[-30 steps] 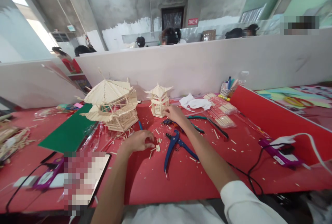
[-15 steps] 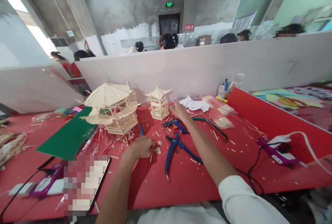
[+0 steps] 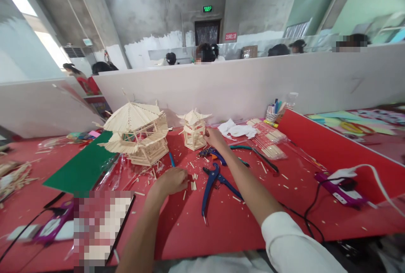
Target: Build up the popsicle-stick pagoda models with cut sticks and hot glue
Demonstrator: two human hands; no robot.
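Note:
A small pavilion model (image 3: 193,131) made of pale wooden sticks stands on the red table. My right hand (image 3: 215,138) reaches to its right side, fingers closed at one of its lower posts; the fingertips are partly hidden. My left hand (image 3: 175,180) is curled just above the tabletop, and whatever its fingers hold is hidden. Beside it lie short cut sticks (image 3: 193,185). A blue-handled cutter (image 3: 211,186) rests spread between my forearms, and another pair of blue pliers (image 3: 218,156) lies behind it. A larger stick pavilion (image 3: 137,136) stands at the left.
A green board (image 3: 79,165) and a purple power strip (image 3: 52,222) lie left; another power strip (image 3: 340,190) with cables sits right. Packs of sticks (image 3: 267,138), white cloth (image 3: 237,129) and a pen holder (image 3: 272,112) stand at the back. A white partition (image 3: 237,83) borders the table.
My right hand has come slightly nearer to me and to the left, against the small pavilion, which has turned and shifted a little towards me. My left hand stays almost in place.

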